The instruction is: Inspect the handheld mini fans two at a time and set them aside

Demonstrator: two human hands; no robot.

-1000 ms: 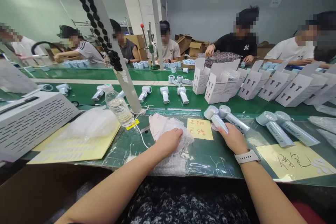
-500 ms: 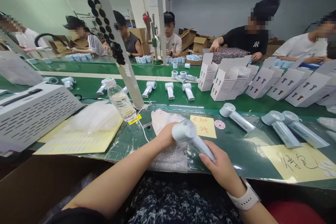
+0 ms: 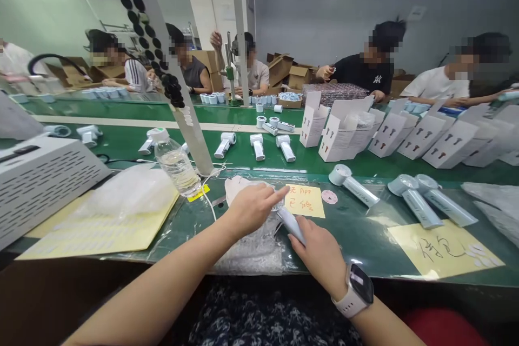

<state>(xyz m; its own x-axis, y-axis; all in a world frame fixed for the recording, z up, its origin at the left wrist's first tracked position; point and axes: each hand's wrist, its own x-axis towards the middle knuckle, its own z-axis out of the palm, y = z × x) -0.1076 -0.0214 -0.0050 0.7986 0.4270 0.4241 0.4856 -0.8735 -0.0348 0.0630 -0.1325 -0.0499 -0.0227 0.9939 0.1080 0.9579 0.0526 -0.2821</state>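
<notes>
My right hand (image 3: 318,246) is wrapped around the handle of a pale blue handheld fan (image 3: 292,225), low over the bench. My left hand (image 3: 253,208) reaches across the fan's round head with its fingers stretched out, hiding most of it. Whether those fingers touch the head, I cannot tell. Under my left hand and wrist lie a white plastic bag (image 3: 235,188) and clear bubble wrap (image 3: 259,251). A yellow note (image 3: 304,206) with red writing is just beyond the fan. To the right, a plastic-wrapped fan (image 3: 359,189) rests on the bench.
Two more wrapped fans (image 3: 421,208) lie beside a yellow sheet (image 3: 417,248). White boxes (image 3: 344,138) stand open at back right. On the left are a water bottle (image 3: 176,165), a slanted post (image 3: 194,140) and a vented white machine (image 3: 52,189). Several co-workers sit opposite.
The fan has come down and turned, its head now mostly covered. My left hand has gone from holding the head's side to stretching its fingers over it. The view has shifted right.
</notes>
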